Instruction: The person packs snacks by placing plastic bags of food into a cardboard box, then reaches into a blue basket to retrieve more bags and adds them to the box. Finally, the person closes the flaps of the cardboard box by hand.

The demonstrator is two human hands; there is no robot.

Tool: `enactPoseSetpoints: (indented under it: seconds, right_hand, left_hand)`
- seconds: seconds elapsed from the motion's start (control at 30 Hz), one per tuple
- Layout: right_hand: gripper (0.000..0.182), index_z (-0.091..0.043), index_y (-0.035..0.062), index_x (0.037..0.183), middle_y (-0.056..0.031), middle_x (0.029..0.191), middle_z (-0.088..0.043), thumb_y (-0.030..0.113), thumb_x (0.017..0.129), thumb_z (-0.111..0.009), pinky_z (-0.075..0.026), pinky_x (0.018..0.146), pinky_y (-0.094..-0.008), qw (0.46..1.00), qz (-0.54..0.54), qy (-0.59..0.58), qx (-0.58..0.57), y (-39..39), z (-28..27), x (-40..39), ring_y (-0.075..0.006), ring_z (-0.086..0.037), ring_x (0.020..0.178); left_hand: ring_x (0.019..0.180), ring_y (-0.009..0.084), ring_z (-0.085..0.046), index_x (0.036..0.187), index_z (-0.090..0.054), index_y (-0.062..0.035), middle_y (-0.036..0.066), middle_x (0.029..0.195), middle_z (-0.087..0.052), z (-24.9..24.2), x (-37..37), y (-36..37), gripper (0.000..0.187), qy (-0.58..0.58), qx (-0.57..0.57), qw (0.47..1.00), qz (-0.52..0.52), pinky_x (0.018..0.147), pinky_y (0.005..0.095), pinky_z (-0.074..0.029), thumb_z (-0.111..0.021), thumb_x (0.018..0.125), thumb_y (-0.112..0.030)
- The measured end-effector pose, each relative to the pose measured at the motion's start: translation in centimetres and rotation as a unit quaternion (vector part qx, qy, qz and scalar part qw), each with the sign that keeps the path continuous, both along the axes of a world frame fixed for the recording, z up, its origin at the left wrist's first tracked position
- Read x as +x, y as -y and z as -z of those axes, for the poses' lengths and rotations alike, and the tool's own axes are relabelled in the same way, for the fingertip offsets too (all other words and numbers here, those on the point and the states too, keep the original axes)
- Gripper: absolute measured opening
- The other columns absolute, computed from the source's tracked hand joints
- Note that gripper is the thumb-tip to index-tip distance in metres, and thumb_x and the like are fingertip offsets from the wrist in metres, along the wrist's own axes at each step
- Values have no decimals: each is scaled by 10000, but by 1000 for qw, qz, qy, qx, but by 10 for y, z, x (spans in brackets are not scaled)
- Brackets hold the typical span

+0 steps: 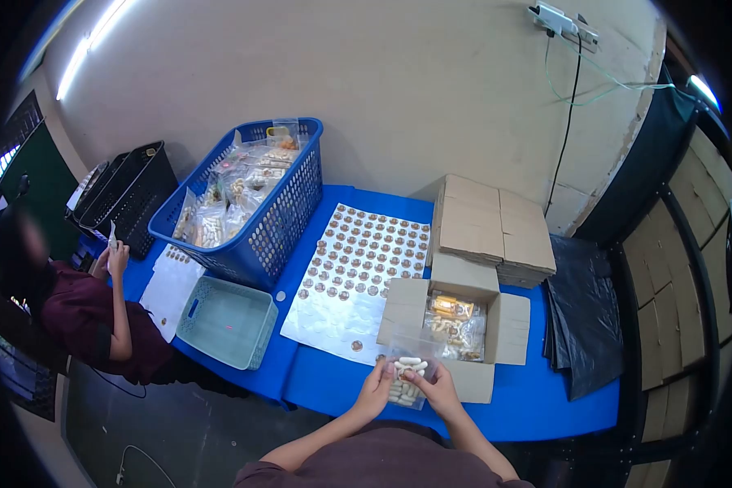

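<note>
A clear plastic bag of white capsules [405, 394] is held upright in front of my body, near the table's front edge. My left hand [375, 390] grips its left side, thumb on the front. Closed on the right side is my right hand [440, 392], its thumb pressing near the middle of the bag. Just behind the bag stands an open cardboard box [503, 325] with several filled bags [455, 329] inside, some orange, some whitish. To the left lies a white sheet of round brown stickers [325, 313]; one sticker [356, 346] sits apart near its lower edge.
A blue basket [289, 211] full of bagged capsules stands at the back left, with a pale green tray [262, 342] before it. Flattened cartons [472, 215] are stacked behind the box. Black plastic sheets [581, 325] hang at right. A co-worker [81, 317] holds a small packet at left.
</note>
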State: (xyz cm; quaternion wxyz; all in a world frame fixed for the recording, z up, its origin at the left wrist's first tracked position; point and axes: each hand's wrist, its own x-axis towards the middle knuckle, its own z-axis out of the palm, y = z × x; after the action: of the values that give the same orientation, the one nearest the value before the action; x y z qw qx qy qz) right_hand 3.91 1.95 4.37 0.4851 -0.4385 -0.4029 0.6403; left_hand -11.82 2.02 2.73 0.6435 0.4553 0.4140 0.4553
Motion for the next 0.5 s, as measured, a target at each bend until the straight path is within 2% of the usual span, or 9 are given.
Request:
enactPoseSetpoints:
  seconds: [0.03, 0.13, 0.2, 0.27, 0.37, 0.4, 0.43, 0.5]
  right_hand:
    - [388, -522, -10, 1161, -81, 1061, -616, 122, 840, -696, -487, 836, -264, 1000, -10, -17, 3, 0, -2, 0, -131, -596, 967]
    - [400, -515, -9, 1174, -81, 1054, -614, 124, 842, -693, -470, 859, -277, 999, -13, 31, 29, 0, 5, 5, -135, -593, 961]
    - [402, -511, -8, 1178, -79, 1053, -612, 123, 843, -691, -465, 863, -284, 998, -7, 37, 52, 0, 5, 0, -136, -593, 957]
    - [376, -534, -10, 1158, -71, 1024, -624, 137, 848, -687, -461, 850, -287, 987, 153, -13, 56, -1, -1, -8, -135, -590, 956]
    - [283, -592, -21, 1094, -68, 976, -644, 132, 867, -662, -463, 824, -272, 990, 137, 22, 7, -7, 6, 5, -134, -593, 943]
    - [229, -651, -27, 993, -87, 959, -666, 182, 916, -601, -462, 812, -259, 991, 133, 24, 25, -8, 8, 5, -134, -595, 934]
    - [229, -651, -27, 993, -87, 959, -666, 182, 916, -601, -462, 812, -259, 991, 131, 26, 26, -6, 7, 7, -134, -595, 934]
    - [288, -666, -24, 954, -136, 969, -677, 230, 954, -530, -442, 867, -284, 991, 116, -68, -18, -4, 4, 10, -157, -608, 937]
  left_hand:
    - [997, 117, -543, 1247, -439, -6, 92, 1109, -565, 0, 0, -1, 374, 3, 4, 1000, -1, 850, 262, -455, -420, 1001, -286]
    - [1023, 124, -545, 1253, -437, -9, 90, 1119, -565, -3, 1, -4, 367, 61, 20, 998, 20, 860, 265, -459, -481, 980, -251]
    - [1043, 131, -545, 1267, -430, -9, 80, 1133, -561, -12, -1, -3, 402, -33, 38, 998, 50, 876, 272, -460, -564, 939, -197]
    - [1054, 135, -543, 1275, -430, -14, 76, 1137, -559, -17, -4, -6, 425, -28, 36, 996, 77, 880, 275, -459, -593, 921, -183]
    - [1070, 137, -540, 1290, -431, -24, 77, 1144, -562, -19, -7, -2, 451, -12, 32, 993, 116, 889, 289, -457, -616, 903, -164]
    - [1074, 136, -540, 1298, -432, -28, 82, 1147, -568, -19, -8, 0, 452, -3, 34, 991, 132, 895, 300, -457, -611, 904, -159]
    - [1074, 136, -540, 1298, -432, -28, 82, 1147, -568, -18, -9, 1, 452, -2, 34, 991, 129, 895, 300, -457, -611, 904, -159]
    - [1073, 145, -548, 1302, -434, -35, 84, 1138, -569, -15, -13, -1, 459, -54, 36, 983, 173, 897, 292, -457, -618, 899, -155]
